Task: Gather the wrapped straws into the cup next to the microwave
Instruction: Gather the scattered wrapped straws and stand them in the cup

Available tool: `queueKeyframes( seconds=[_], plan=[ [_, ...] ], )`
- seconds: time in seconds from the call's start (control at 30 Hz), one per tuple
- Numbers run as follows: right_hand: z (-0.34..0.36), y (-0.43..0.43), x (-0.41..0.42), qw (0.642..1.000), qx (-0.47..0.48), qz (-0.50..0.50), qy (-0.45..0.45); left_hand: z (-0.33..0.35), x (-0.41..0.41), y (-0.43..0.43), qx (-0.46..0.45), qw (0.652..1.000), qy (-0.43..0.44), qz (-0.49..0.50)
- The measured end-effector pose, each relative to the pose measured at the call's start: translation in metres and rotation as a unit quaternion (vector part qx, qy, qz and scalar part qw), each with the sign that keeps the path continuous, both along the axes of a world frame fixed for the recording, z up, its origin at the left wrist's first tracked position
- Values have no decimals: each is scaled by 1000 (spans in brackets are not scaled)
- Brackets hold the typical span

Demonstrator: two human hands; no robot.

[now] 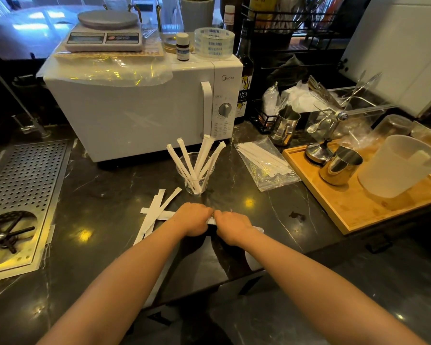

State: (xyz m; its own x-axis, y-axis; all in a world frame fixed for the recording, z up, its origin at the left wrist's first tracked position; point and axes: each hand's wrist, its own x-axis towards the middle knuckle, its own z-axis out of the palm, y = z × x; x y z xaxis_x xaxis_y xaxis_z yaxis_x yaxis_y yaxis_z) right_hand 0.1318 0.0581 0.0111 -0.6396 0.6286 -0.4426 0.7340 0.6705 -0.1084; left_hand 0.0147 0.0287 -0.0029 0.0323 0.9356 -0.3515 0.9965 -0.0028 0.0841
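A clear cup (195,181) stands on the dark counter in front of the white microwave (144,105), with several white wrapped straws (202,158) leaning in it. More wrapped straws (154,212) lie crossed on the counter just left of my hands. My left hand (193,219) and my right hand (232,226) rest side by side, knuckles up, both pinching one wrapped straw that runs under them; a white end shows between them and another beyond my right wrist.
A clear bag (266,165) holding more straws lies right of the cup. A wooden tray (358,207) with steel jugs and a plastic pitcher sits at the right. A perforated metal drain grid (23,195) is at the left.
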Motion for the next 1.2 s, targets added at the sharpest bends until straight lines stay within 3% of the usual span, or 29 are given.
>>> queueKeyframes(
  seconds=[0.47, 0.77, 0.93, 1.03, 1.13, 1.2],
  plan=[
    [44, 11, 28, 996, 81, 25, -1, 28, 34, 2, 33, 990, -112, 83],
    [70, 32, 46, 986, 153, 69, -4, 51, 34, -3, 100, 988, -82, 88],
    [76, 48, 56, 991, 105, 2, 85, 76, 23, -8, 188, 971, -57, 133],
    [74, 56, 57, 984, 50, -57, 160, 98, 25, -20, 297, 929, -98, 197],
    [69, 58, 50, 959, -41, -126, 249, 106, 30, -31, 513, 815, -163, 215],
    [69, 54, 43, 922, -125, -184, 318, 105, 34, -39, 548, 767, -235, 237]
  ],
)
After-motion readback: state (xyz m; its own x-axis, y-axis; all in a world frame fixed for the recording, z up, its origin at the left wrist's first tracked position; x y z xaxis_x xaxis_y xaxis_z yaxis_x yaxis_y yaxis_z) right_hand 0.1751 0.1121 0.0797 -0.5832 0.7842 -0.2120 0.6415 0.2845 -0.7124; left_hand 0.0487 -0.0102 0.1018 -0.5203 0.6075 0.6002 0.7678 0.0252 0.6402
